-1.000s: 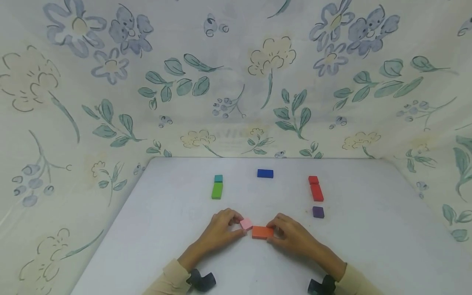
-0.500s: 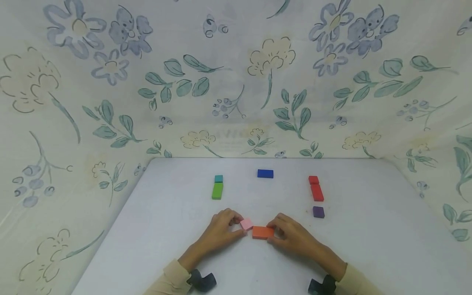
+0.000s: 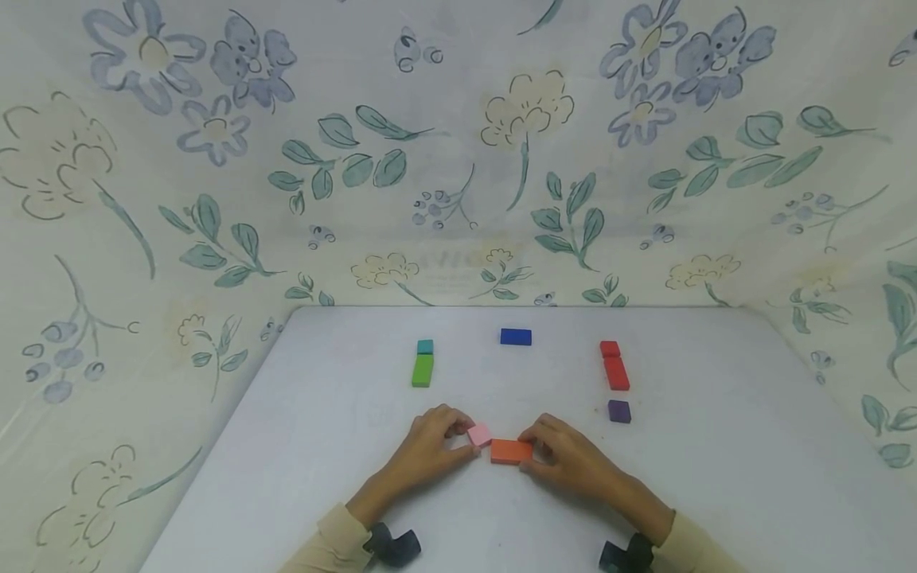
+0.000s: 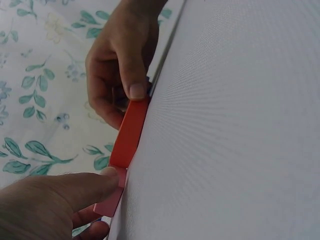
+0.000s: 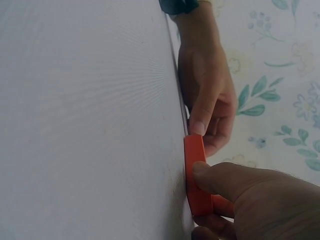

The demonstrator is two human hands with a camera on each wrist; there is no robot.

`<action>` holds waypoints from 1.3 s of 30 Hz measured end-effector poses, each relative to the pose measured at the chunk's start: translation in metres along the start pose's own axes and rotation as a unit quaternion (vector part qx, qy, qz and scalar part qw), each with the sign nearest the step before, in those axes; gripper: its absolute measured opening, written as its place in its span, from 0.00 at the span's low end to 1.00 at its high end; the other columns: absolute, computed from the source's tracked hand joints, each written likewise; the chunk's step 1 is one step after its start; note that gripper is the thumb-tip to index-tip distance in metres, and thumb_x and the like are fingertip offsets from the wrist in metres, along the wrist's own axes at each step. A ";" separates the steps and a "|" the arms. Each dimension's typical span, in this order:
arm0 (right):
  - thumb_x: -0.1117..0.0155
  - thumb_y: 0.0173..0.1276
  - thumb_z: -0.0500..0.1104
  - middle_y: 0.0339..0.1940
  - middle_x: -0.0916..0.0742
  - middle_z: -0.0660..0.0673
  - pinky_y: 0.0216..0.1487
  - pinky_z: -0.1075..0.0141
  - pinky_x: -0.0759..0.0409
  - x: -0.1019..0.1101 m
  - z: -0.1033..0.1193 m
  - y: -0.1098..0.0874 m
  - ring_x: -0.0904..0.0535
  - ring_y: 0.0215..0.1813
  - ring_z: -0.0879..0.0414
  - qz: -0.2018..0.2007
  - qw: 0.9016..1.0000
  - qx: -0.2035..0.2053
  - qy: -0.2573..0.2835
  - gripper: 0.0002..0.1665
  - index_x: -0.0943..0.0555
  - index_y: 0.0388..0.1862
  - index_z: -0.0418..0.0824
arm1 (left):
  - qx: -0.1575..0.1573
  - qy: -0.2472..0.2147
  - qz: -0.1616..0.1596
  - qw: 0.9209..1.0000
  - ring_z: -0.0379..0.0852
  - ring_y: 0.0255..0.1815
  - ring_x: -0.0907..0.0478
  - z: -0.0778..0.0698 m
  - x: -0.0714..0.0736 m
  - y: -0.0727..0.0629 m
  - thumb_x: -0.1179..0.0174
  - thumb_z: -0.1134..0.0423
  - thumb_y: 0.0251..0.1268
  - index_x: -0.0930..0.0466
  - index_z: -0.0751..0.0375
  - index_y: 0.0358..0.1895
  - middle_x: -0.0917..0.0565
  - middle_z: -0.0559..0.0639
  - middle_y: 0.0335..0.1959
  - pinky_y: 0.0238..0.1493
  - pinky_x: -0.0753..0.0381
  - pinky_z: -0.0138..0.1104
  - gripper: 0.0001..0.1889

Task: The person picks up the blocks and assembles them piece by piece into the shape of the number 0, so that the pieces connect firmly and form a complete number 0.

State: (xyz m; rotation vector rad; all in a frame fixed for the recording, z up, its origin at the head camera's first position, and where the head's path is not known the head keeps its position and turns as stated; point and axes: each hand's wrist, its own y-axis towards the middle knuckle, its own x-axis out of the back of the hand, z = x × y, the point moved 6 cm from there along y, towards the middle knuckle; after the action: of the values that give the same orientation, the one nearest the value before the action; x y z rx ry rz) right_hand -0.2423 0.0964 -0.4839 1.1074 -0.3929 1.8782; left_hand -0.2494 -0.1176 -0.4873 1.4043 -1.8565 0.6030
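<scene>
Carefully: your pink block (image 3: pixel 479 435) sits askew at the left end of the orange block (image 3: pixel 507 452).
On the table (image 3: pixel 716 446), your left hand (image 3: pixel 428 446) has its grip pinching the pink block, while your right hand (image 3: pixel 569 455) pinches the orange block towards its right end. The two blocks seem to meet only near a corner, so an uneven push from you could pivot the pink block or knock the orange block out of line. You have a short, pale pink block with a flat top, and a longer, bright orange block with straight edges, lying flat.
</scene>
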 end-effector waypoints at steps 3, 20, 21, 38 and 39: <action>0.27 0.63 0.46 0.37 0.20 0.57 0.45 0.74 0.19 0.000 0.000 0.000 0.27 0.39 0.66 -0.001 1.000 -0.002 -0.004 0.17 0.17 0.50 0.45 | -0.005 0.000 -0.002 1.000 0.38 0.44 0.29 -0.001 0.000 0.000 0.31 0.50 0.61 0.19 0.49 0.51 0.22 0.40 0.41 0.47 0.25 0.38 0.17; 0.25 0.62 0.46 0.39 0.20 0.57 0.45 0.74 0.19 -0.001 0.001 -0.002 0.27 0.39 0.66 -0.014 1.000 0.007 -0.015 0.18 0.17 0.50 0.46 | -0.020 0.013 -0.012 1.000 0.37 0.44 0.28 0.000 -0.001 0.002 0.30 0.51 0.60 0.19 0.49 0.50 0.20 0.39 0.41 0.49 0.29 0.40 0.17; 0.25 0.62 0.46 0.39 0.20 0.57 0.45 0.74 0.19 -0.001 0.001 -0.002 0.27 0.39 0.66 -0.014 1.000 0.007 -0.015 0.18 0.17 0.49 0.45 | -0.018 0.011 -0.012 1.000 0.37 0.44 0.27 0.001 -0.001 0.002 0.31 0.51 0.60 0.19 0.49 0.50 0.20 0.39 0.41 0.49 0.29 0.40 0.17; 0.26 0.62 0.45 0.39 0.20 0.57 0.44 0.73 0.20 -0.002 0.000 0.000 0.27 0.40 0.66 -0.002 1.000 0.000 -0.007 0.17 0.17 0.49 0.44 | -0.019 0.006 -0.011 1.000 0.37 0.43 0.28 0.002 -0.001 0.001 0.31 0.51 0.61 0.19 0.48 0.51 0.21 0.39 0.41 0.49 0.29 0.40 0.17; 0.26 0.62 0.45 0.38 0.20 0.57 0.44 0.73 0.20 -0.002 0.000 0.000 0.27 0.39 0.66 -0.002 1.000 -0.002 -0.007 0.17 0.17 0.49 0.44 | -0.019 0.005 -0.011 1.000 0.37 0.43 0.28 0.002 -0.001 0.001 0.31 0.51 0.61 0.19 0.48 0.52 0.21 0.38 0.41 0.49 0.29 0.39 0.17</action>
State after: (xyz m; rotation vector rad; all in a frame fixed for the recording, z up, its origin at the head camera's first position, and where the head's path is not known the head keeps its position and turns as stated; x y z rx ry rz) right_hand -0.2421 0.0956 -0.4855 1.1171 -0.4014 1.8657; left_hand -0.2507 -0.1180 -0.4888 1.3926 -1.8326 0.5600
